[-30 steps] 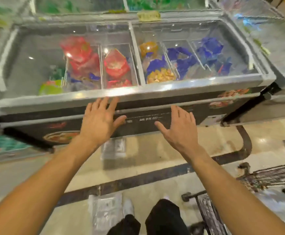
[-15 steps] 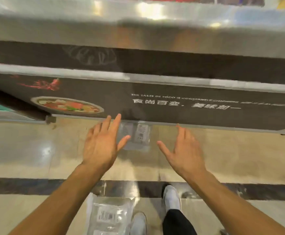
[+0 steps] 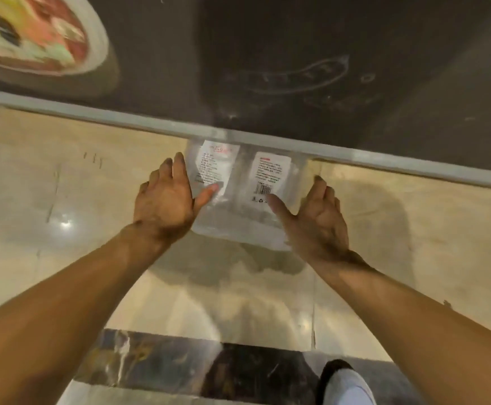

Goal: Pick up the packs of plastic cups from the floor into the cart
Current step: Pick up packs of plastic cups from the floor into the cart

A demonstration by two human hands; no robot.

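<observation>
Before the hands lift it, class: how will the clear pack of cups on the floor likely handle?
Probably light: the pack of cups is see-through. Its glossy wrap may slip or crumple. Lying flat on the polished floor, it should slide, not roll.

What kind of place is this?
Probably a shop, maybe a supermarket: a pack of plastic cups with a barcode label lies on a shiny tiled floor at the foot of a dark cabinet printed with a food picture.

The single head view looks forward and steeply down, close to the floor [image 3: 63, 185]. A dark cabinet panel [image 3: 297, 54] fills the upper frame; the left hand [image 3: 165, 200] and right hand [image 3: 317, 217] sit mid-frame, a shoe [image 3: 346, 384] at the bottom edge.
</observation>
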